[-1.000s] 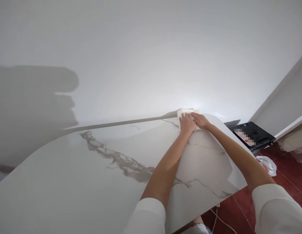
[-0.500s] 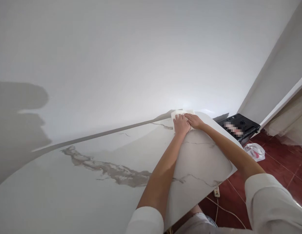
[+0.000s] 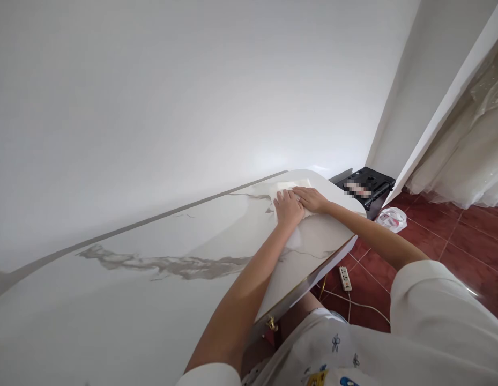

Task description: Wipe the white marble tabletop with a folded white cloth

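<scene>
A folded white cloth (image 3: 284,186), perhaps a paper towel, lies against the marble-patterned tabletop (image 3: 144,311) near its far right end. My left hand (image 3: 289,209) presses on it, fingers bent and slightly apart over its near side. Beside it, my right hand (image 3: 312,199) grips the cloth's right part, with its fingertips touching the left hand. The palms and the middle of the cloth are hidden under both hands.
A white wall (image 3: 184,96) runs along the table's back edge. Right of the table are a black case (image 3: 373,182), a plastic bag (image 3: 391,219) on red floor tiles and pale curtains (image 3: 461,134). A power strip (image 3: 345,279) with a cord lies below. A gold knob (image 3: 272,323) sticks out at the front.
My hands and the cloth have come slightly away from the table's back edge, toward me. The view has shifted, showing more of the floor, curtains and table front.
</scene>
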Tool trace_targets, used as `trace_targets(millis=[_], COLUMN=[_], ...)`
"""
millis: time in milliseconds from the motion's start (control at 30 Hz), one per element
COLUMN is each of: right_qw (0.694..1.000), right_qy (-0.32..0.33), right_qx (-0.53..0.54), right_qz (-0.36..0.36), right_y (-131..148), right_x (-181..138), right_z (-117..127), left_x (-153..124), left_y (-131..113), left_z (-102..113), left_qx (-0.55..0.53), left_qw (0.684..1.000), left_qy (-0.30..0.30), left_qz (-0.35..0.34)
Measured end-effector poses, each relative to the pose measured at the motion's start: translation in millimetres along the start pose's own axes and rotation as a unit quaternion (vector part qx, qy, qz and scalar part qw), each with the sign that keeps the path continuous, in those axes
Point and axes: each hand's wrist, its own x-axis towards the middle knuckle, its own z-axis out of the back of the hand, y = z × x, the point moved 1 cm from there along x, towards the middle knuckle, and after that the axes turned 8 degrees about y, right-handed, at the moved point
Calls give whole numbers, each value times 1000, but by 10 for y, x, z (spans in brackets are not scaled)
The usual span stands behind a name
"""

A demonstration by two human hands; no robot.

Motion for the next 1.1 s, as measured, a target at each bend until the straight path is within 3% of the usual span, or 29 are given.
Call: trace_targets(millis=[400,600,867,1100], right_qw=[998,997,999,999], right_qy=[-17,-16,-21,-9], right_qx=[-9,-4,-9,-17], right_qz=[54,72,45,34], right_y=[387,394,-74,-314], right_x=[-826,-1228,-1336,-1018], right_z=[79,113,148,181], left_x=[-884,-1188,-991,-593], left_y=[-361,-607,-919,-838], left_z=[170,158,109,22], left_qx=[35,63,33,-4], left_qw=[999,998,998,999], left_qy=[17,11,32,26], left_qz=[17,4,-33,-41])
